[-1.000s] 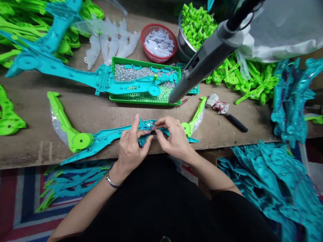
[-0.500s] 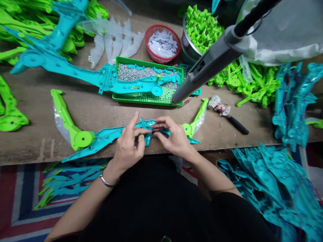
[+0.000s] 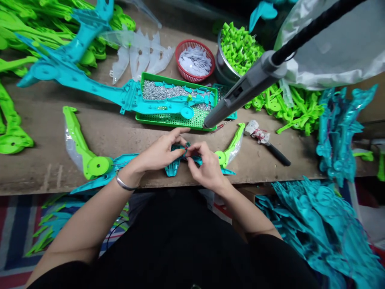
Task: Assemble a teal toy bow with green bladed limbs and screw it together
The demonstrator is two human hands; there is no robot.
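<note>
A small round green piece (image 3: 188,144) with a bit of red beside it is pinched at the thumb and fingertips of my left hand (image 3: 164,150). Close against it, my right hand (image 3: 207,166) has thumb and index finger together on what looks like a thin wire, mostly hidden by the fingers. Under both hands lies a long turquoise plastic shell (image 3: 172,168) along the table's near edge. A lime green arm with a clear blade (image 3: 100,165) is at its left end, and a smaller similar arm (image 3: 222,157) at its right.
Behind my hands, a green basket (image 3: 168,125) of screws carries another turquoise shell (image 3: 99,89). A grey electric screwdriver (image 3: 240,94) hangs over its right end. A red basket (image 3: 195,76), a metal bowl (image 3: 224,68) and a black-handled tool (image 3: 278,153) are around it.
My left hand has moved up and right, from above the shell to beside my right fingertips. The round green piece now shows between the hands. The camera view has shifted slightly.
</note>
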